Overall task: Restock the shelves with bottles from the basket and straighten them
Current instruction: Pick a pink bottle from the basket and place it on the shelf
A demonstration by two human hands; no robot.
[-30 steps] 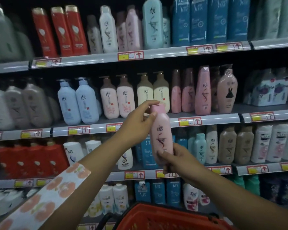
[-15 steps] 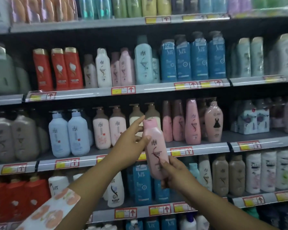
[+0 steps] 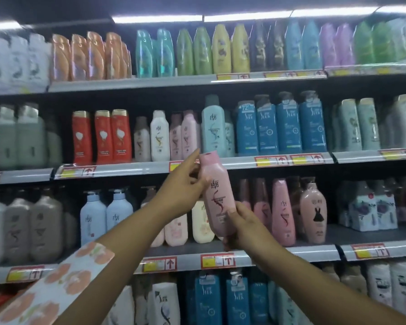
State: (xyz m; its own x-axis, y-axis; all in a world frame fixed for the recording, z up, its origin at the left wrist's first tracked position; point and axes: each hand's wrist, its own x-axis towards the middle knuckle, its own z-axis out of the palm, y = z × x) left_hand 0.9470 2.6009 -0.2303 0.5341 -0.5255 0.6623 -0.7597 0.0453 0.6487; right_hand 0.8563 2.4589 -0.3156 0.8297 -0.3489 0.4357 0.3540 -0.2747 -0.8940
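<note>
Both hands hold the pink bottle (image 3: 217, 195) up before the shelves: left hand (image 3: 182, 192) curled round its upper side, right hand (image 3: 240, 227) gripping its base. Bottle tilts slightly (label faces out). Best slot probably beside matching pink bottles (image 3: 185, 136) above; set it upright, label forward, without nudging neighbours.

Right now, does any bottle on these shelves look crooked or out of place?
Nothing on the shelves clearly stands out; the rows stand upright. Only the pink bottle leans, top toward the left, because the left hand and right hand hold it in the air.
</note>
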